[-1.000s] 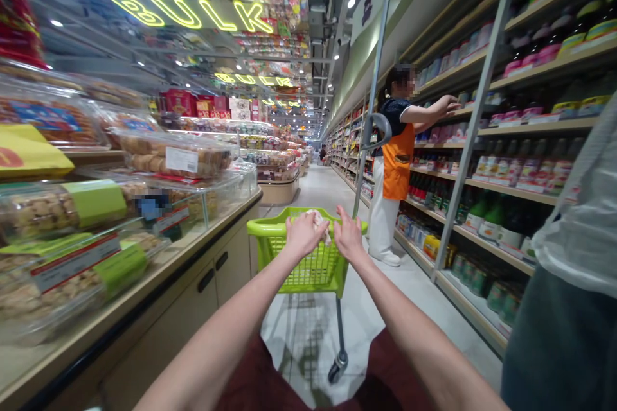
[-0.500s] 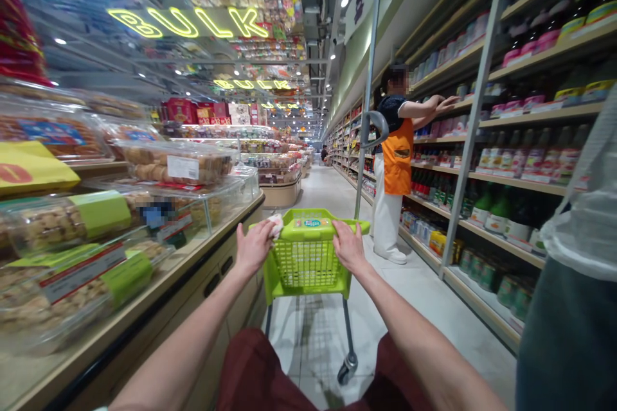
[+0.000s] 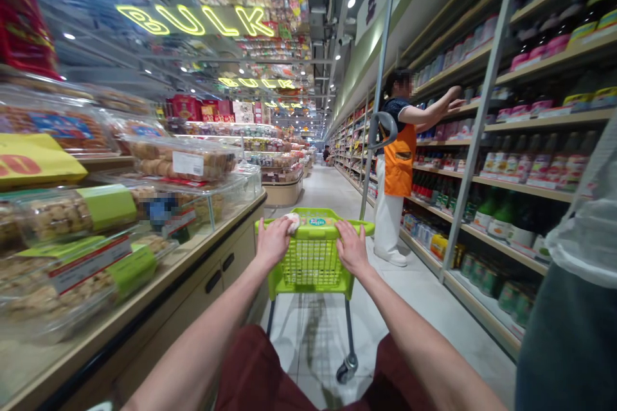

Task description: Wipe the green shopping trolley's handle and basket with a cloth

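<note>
A small green shopping cart (image 3: 313, 263) stands upright on the floor in front of me. My left hand (image 3: 274, 243) is closed around a crumpled white tissue (image 3: 292, 223) at the left part of the cart's handle. On the right part of that handle rests my right hand (image 3: 353, 246), its fingers curled over the green bar. Between the two hands a coloured label (image 3: 317, 222) shows on the handle. One caster wheel (image 3: 347, 369) is visible below the basket.
A counter (image 3: 193, 270) with packed cookies (image 3: 80, 212) runs along my left. On the right, shelves (image 3: 525, 186) hold bottles and cans. A person in an orange apron (image 3: 399, 160) reaches to them beside a metal pole (image 3: 378, 103). Another person's dark trousers (image 3: 563, 327) are close at right.
My left hand has slid right along the handle with the tissue, nearer the middle. My right hand stays on the bar. The aproned person's arm has risen.
</note>
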